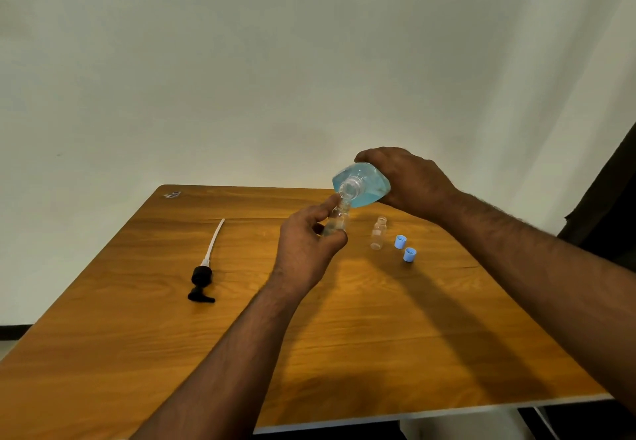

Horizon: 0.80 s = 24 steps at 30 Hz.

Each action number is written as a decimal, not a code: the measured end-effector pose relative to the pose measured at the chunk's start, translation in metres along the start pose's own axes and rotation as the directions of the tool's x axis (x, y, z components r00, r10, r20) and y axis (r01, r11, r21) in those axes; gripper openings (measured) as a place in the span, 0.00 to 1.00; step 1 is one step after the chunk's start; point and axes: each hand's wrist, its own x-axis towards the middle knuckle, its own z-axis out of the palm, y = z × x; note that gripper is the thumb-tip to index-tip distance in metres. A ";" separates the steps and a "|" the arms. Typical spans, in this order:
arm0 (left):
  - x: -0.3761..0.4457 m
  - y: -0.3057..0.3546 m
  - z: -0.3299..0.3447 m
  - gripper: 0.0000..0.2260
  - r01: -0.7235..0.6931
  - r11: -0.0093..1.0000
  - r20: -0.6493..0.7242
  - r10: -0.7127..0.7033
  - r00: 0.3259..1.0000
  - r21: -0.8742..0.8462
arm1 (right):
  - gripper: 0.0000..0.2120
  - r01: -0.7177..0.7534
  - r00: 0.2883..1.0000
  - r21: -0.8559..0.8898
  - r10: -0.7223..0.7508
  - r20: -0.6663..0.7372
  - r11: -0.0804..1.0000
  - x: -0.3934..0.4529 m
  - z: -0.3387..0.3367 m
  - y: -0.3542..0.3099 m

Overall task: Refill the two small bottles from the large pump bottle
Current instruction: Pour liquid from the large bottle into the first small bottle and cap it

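My right hand (pixel 409 181) wrapped the large bottle (pixel 361 183) of blue liquid, its long axis tipped steeply, open neck pointing down and toward me; my palm hid its base; my left hand (pixel 306 243) pinched a small clear bottle (pixel 337 221) upright just beneath that neck, mouths almost touching, though I couldn't make out any stream; the second small bottle (pixel 378 233) stood open on the table (pixel 378 336) just right, two blue caps (pixel 404 248) beside it; the pump (pixel 204 267) lay well left, tube pointing away.

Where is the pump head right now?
In the head view, the pump head lies on the table's left side, its tube pointing away, apart from both hands.
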 end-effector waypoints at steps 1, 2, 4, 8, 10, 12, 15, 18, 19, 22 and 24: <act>0.000 0.000 0.000 0.27 0.005 1.000 0.002 -0.005 1.000 -0.005 | 0.26 0.003 1.000 -0.004 -0.003 -0.001 1.000 0.000 0.001 0.001; -0.001 0.000 0.000 0.27 0.008 1.000 0.005 -0.008 1.000 -0.010 | 0.26 0.004 1.000 -0.008 -0.004 -0.001 1.000 0.000 0.001 0.001; -0.001 0.000 0.000 0.27 0.003 1.000 0.009 -0.003 1.000 -0.009 | 0.26 -0.001 1.000 -0.009 0.001 0.004 1.000 0.000 0.002 0.002; -0.002 -0.001 -0.001 0.26 -0.007 1.000 0.008 0.007 1.000 -0.007 | 0.25 0.003 1.000 -0.011 -0.003 0.002 1.000 -0.001 0.002 0.002; -0.003 -0.002 -0.001 0.26 0.000 1.000 0.006 0.000 1.000 -0.017 | 0.24 0.010 1.000 -0.017 -0.010 -0.001 1.000 -0.002 0.002 0.003; -0.004 -0.003 -0.001 0.26 0.000 1.000 0.005 0.000 1.000 -0.031 | 0.24 0.007 1.000 -0.026 -0.007 0.004 1.000 -0.002 0.002 0.002; -0.005 -0.004 -0.001 0.27 0.016 0.998 0.012 -0.015 1.000 -0.053 | 0.25 0.003 1.000 -0.027 -0.003 0.019 1.000 -0.002 0.003 0.000; -0.005 -0.006 -0.001 0.27 0.029 0.997 0.018 -0.028 0.999 -0.067 | 0.25 -0.001 1.000 -0.027 0.001 0.022 1.000 -0.002 0.004 0.000; -0.005 -0.006 -0.001 0.27 0.035 0.996 0.023 -0.033 0.999 -0.081 | 0.25 -0.003 1.000 -0.024 0.004 0.022 1.000 -0.002 0.004 0.000; -0.006 -0.005 -0.002 0.27 0.052 0.993 0.040 -0.048 0.998 -0.110 | 0.24 -0.007 1.000 -0.024 0.007 0.023 1.000 -0.003 0.004 -0.001; -0.006 -0.005 -0.003 0.27 0.053 0.991 0.050 -0.047 0.998 -0.120 | 0.25 -0.005 1.000 -0.024 0.006 0.019 1.000 -0.003 0.004 -0.001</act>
